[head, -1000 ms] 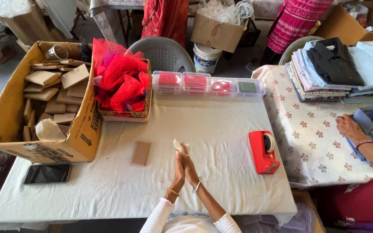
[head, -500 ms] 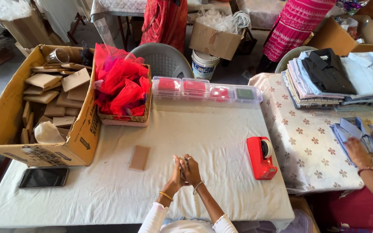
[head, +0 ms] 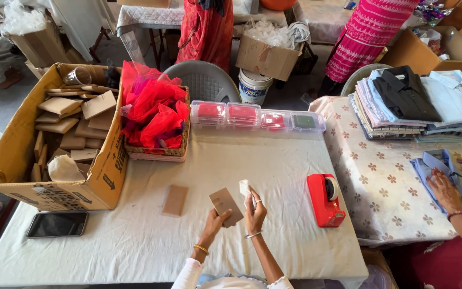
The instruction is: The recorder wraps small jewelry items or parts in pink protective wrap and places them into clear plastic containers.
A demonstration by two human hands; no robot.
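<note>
Left hand (head: 216, 220) is gripping a flat brown cardboard piece (head: 225, 206) by its lower edge, fingers closed on it, card tilted and raised above the bench (head: 274, 160). Right hand (head: 254, 210) is pinching a small white object (head: 244, 187) between its fingertips, just right of the card and near it; whether the two are touching cannot be told. A second brown card (head: 175, 200) is lying flat on the bench left of the hands. A red tape dispenser (head: 324, 199) is sitting to their right.
</note>
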